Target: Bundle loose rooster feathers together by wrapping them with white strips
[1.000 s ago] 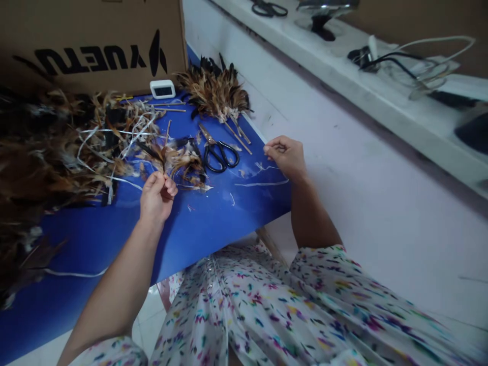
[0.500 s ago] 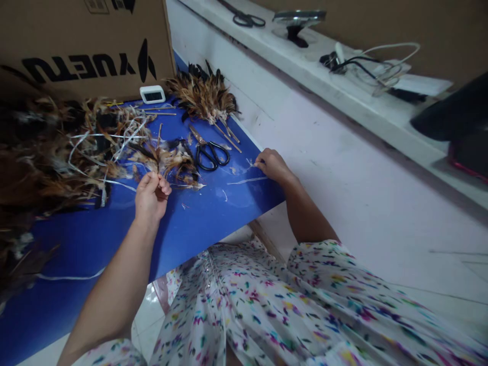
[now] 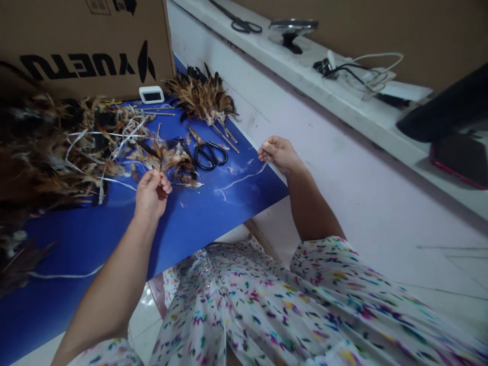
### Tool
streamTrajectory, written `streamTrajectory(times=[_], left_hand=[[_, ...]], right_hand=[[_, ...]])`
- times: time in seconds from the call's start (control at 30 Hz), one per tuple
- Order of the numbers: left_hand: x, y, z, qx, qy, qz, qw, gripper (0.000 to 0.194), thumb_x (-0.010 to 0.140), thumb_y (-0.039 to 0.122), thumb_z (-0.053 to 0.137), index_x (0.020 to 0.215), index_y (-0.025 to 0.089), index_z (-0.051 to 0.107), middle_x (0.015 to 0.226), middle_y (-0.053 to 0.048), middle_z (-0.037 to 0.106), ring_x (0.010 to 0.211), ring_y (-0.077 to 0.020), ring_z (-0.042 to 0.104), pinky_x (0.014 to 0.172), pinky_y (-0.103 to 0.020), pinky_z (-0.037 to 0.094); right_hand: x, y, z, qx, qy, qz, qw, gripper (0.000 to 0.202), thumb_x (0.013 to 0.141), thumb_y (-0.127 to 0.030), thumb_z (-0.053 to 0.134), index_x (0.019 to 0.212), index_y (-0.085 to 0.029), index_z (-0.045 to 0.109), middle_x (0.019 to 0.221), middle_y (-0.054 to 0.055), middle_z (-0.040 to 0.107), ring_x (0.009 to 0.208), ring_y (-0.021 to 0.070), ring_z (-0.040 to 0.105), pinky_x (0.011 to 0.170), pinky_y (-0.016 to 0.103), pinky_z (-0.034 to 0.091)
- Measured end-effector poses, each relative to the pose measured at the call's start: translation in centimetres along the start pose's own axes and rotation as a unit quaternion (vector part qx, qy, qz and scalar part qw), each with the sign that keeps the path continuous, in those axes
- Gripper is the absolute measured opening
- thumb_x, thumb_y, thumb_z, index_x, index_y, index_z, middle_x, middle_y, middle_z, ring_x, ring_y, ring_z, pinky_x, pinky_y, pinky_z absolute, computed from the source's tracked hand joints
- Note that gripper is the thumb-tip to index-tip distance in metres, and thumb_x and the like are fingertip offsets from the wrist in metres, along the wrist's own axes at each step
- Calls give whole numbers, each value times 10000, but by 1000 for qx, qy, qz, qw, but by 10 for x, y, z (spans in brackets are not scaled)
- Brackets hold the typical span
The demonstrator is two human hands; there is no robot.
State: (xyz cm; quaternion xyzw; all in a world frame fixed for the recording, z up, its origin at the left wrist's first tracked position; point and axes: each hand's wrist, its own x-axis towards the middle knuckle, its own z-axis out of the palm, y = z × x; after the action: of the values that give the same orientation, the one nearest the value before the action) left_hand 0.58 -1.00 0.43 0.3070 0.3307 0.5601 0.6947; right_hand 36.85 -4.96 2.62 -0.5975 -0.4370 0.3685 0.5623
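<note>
My left hand is closed in a pinch on the lower end of a small bunch of brown and black feathers at the table's middle. A thin stick pokes up among these feathers. Off to the right, above the table edge by the wall, my right hand has its fingers pinched together. From just under those fingers a thin white strip trails down to the blue tabletop; the exact grip is too small to see. Black-handled scissors lie between the hands, blades pointing away.
Loose feathers with tangled white strips cover the table's left. A finished-looking feather duster bunch with sticks lies at the back, near a small white digital display and a cardboard box. The wall ledge holds scissors and cables.
My right hand has risen and moved slightly right, and the white strip has shifted with one end lifted toward it. My left hand keeps its pinch on the feathers.
</note>
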Motion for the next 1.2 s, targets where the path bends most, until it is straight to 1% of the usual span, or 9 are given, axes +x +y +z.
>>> streamTrajectory(times=[0.1,0.2,0.47,0.53,0.63,0.73,0.8,1.0,1.2], left_hand=[[-1,0,1,5,-9,-4,1000,249,797,221,724,667,163,520,505,40,489,432,-64,436,421,-167,343],[-1,-2,-1,5,-15,-3,1000,251,789,221,731,670,163,518,514,41,492,437,-66,441,426,-169,350],[1,-6,-5,-2,-25,2,1000,286,696,247,810,685,157,539,526,37,502,442,-69,444,417,-167,353],[-1,-7,-4,1,-31,-2,1000,294,689,253,814,681,158,535,528,38,500,443,-67,443,417,-166,353],[-3,-7,-2,10,-42,-11,999,294,699,270,805,683,159,533,541,39,503,451,-64,448,424,-164,359],[-6,-9,-1,19,-44,-17,999,302,693,298,807,695,158,540,563,37,520,457,-62,455,430,-169,368],[-8,-10,1,22,-43,-25,999,335,658,307,828,687,159,529,576,38,534,455,-61,460,429,-172,373],[-13,-15,6,40,-39,-38,998,418,589,384,866,679,150,532,673,29,592,471,-51,500,428,-172,386],[-16,-20,7,87,-46,-49,994,469,576,487,856,696,152,551,599,20,581,537,-99,590,433,-168,402]], right_hand=[[-1,-11,6,43,-7,-19,999,365,684,-383,830,743,-158,548,583,-18,622,471,76,560,468,207,450],[-3,-23,19,69,-36,-5,997,358,661,-358,848,813,-141,608,603,-17,637,499,71,574,470,193,457],[-6,-45,72,113,-154,19,981,360,634,-280,854,893,-114,667,691,25,695,589,94,633,494,188,483],[-5,-45,88,109,-188,23,976,340,630,-257,844,886,-118,670,699,30,702,571,88,614,457,178,444],[-5,-44,113,85,-231,29,969,290,639,-225,806,878,-119,680,702,32,706,505,53,532,388,153,317],[-6,-42,134,41,-257,27,965,245,672,-219,746,888,-116,695,680,14,692,455,28,442,387,161,256],[-7,-40,145,10,-270,20,963,246,681,-235,726,895,-116,706,666,4,682,460,32,433,414,173,273],[-2,-30,159,-26,-296,-26,954,266,619,-280,771,832,-127,726,734,12,698,658,101,593,649,247,462],[-5,-15,164,-32,-318,-78,944,230,643,-300,760,807,-144,726,755,10,693,696,113,604,731,279,482]])
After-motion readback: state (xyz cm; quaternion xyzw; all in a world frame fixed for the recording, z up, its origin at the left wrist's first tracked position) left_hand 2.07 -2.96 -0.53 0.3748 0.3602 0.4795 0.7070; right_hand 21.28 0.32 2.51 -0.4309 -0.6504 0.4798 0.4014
